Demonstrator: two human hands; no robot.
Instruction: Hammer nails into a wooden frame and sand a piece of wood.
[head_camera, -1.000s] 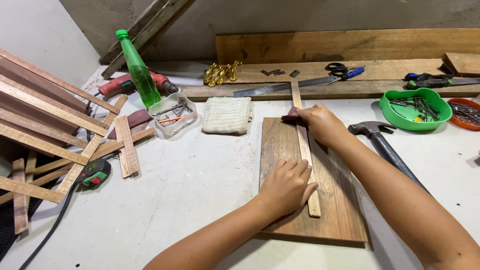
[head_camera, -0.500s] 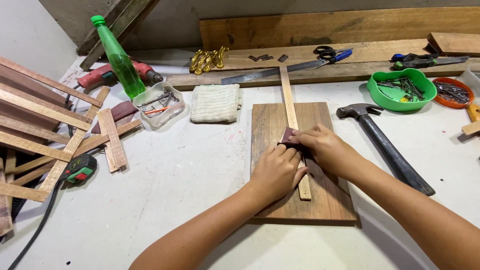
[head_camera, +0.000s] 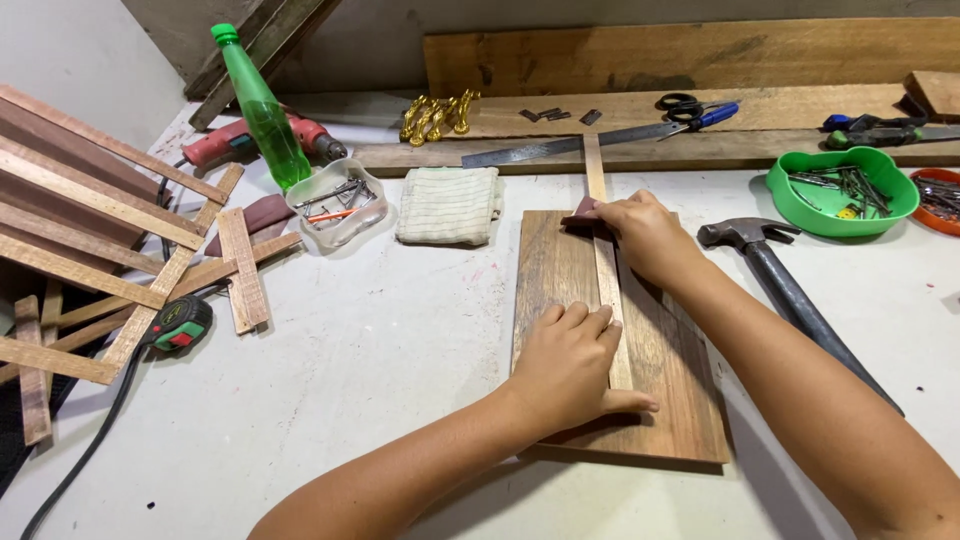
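Note:
A dark wooden board (head_camera: 560, 270) lies flat on the white table. A thin pale wood strip (head_camera: 607, 285) runs lengthwise over it, its far end past the board. My left hand (head_camera: 568, 365) presses flat on the board and the near part of the strip. My right hand (head_camera: 640, 235) pinches a small dark reddish piece of sandpaper (head_camera: 582, 209) against the strip near the board's far edge.
A hammer (head_camera: 775, 280) lies right of the board. A green bowl of nails (head_camera: 842, 190), scissors (head_camera: 700, 108), a metal ruler (head_camera: 540, 150), a folded cloth (head_camera: 449, 204), a green bottle (head_camera: 260, 105), a drill (head_camera: 230, 145), a tape measure (head_camera: 180, 325) and stacked wood strips (head_camera: 90, 230) surround it.
My right hand slid the sandpaper toward me along the strip, then back out to the far end. My left hand shifted nearer along the strip.

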